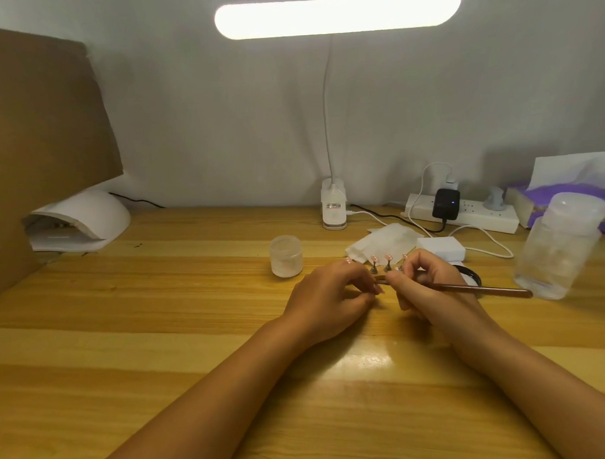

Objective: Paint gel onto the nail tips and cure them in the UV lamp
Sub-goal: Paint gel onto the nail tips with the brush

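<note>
- I see the right hand [430,286] with its fingers curled round the brush [485,289], pinching it near the bristle end; the handle points out to the right.
- The left hand [330,293] curls inward at the brush tip; I cannot tell whether it pinches anything.
- The nail tips [388,259] stand on small holders just behind both sets of fingertips.
- The UV lamp [84,219] sits well apart, far left.
</note>
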Available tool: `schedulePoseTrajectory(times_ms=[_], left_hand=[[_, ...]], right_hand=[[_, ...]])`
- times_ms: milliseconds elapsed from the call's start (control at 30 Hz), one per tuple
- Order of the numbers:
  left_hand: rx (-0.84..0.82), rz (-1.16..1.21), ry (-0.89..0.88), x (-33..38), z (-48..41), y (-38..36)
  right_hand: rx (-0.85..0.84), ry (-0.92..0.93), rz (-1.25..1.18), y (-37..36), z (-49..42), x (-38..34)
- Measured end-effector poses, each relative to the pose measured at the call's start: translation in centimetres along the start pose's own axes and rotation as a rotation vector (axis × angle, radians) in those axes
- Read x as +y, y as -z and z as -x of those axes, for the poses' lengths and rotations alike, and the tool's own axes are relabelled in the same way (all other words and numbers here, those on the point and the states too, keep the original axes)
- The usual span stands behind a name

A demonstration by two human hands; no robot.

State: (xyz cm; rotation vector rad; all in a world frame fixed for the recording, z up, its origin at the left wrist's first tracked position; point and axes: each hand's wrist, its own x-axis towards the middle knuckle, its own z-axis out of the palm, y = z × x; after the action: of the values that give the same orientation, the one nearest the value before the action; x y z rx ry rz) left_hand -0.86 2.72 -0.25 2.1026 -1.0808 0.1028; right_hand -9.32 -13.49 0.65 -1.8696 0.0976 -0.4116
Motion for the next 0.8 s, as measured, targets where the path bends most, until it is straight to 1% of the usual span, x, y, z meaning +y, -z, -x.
schedulePoseTrajectory(times_ms=[67, 167, 233, 300, 333, 400, 500, 533, 600, 667, 733, 800], left_hand=[[0.0, -0.003, -0.005, 0.05, 0.02, -0.02], [0.002, 0.004, -0.01, 0.03, 0.05, -0.03], [0.002, 0.008, -0.007, 0.0, 0.06, -0.01], [0.001, 0.006, -0.003, -0.03, 0.01, -0.03], [0.003, 0.003, -0.003, -0.06, -0.04, -0.06], [0.004, -0.001, 0.0, -0.06, -0.03, -0.06], [0.0, 0.002, -0.004, 0.01, 0.0, -0.04], [0.0, 0.007, -0.003, 0.02, 0.02, -0.05], [0.0, 0.008, -0.003, 0.0, 0.0, -0.02], [0.0, -0.002, 0.001, -0.02, -0.07, 0.0], [0.004, -0.006, 0.001, -0.07, -0.09, -0.02], [0.005, -0.006, -0.004, -0.06, -0.05, -0.05]], right_hand=[[-0.005, 0.016, 0.084, -0.19, -0.09, 0.05], [0.032, 0.071, 0.187, -0.33, -0.18, 0.17], [0.042, 0.051, 0.107, -0.15, -0.18, 0.19], [0.015, 0.008, -0.014, 0.05, -0.07, 0.03], [0.0, 0.003, -0.024, 0.11, -0.06, 0.01], [-0.017, 0.013, 0.025, 0.0, -0.04, 0.04], [0.021, 0.067, 0.138, -0.29, -0.18, 0.14], [0.038, 0.073, 0.148, -0.29, -0.17, 0.23], [0.046, 0.051, 0.08, -0.11, -0.16, 0.24], [0.005, 0.017, 0.009, 0.03, -0.02, 0.09], [-0.021, 0.012, 0.039, -0.05, 0.01, 0.03], [-0.004, 0.027, 0.115, -0.22, -0.08, 0.08]])
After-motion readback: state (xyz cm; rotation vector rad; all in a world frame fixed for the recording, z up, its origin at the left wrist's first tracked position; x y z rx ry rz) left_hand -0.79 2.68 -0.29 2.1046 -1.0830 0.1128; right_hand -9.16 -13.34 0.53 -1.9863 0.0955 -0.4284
